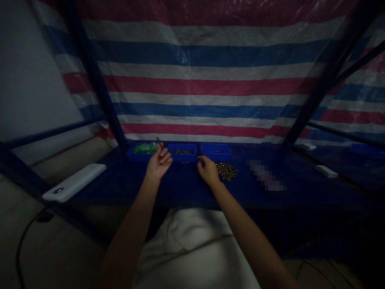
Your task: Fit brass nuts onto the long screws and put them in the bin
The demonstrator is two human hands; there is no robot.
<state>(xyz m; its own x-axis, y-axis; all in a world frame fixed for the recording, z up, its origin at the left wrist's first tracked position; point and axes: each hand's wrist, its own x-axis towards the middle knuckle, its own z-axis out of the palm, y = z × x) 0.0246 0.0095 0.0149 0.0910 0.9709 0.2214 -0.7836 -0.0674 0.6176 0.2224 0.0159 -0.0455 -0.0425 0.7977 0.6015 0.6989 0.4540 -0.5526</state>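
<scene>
my left hand (159, 161) is raised over the table (186, 190), palm partly turned toward me, with thumb and forefinger pinched together on a small dark piece (158, 139). the piece pokes up above my fingertips, in front of the back edge of the table; it is too small and dim for me to tell its shape. my other fingers curl loosely below it.

my right hand (208, 170) is low over the table, back of the hand up, fingers bent and pointing left. i cannot tell whether its fingertips meet or have anything between them. just to its right is the pile (227, 171) of small brassy parts, loose on the table. between my hands lie a few thin pins (185, 163).

three blue trays stand in a row along the back: the left tray (136, 157) bears a green bag (146, 148), the middle tray (184, 158) has small metal bits (180, 152) in it, and the right tray (221, 155) is just behind my right hand and the pile. a white block (75, 182) lies at the table's left end. behind everything hangs a striped sheet (192, 86).
</scene>
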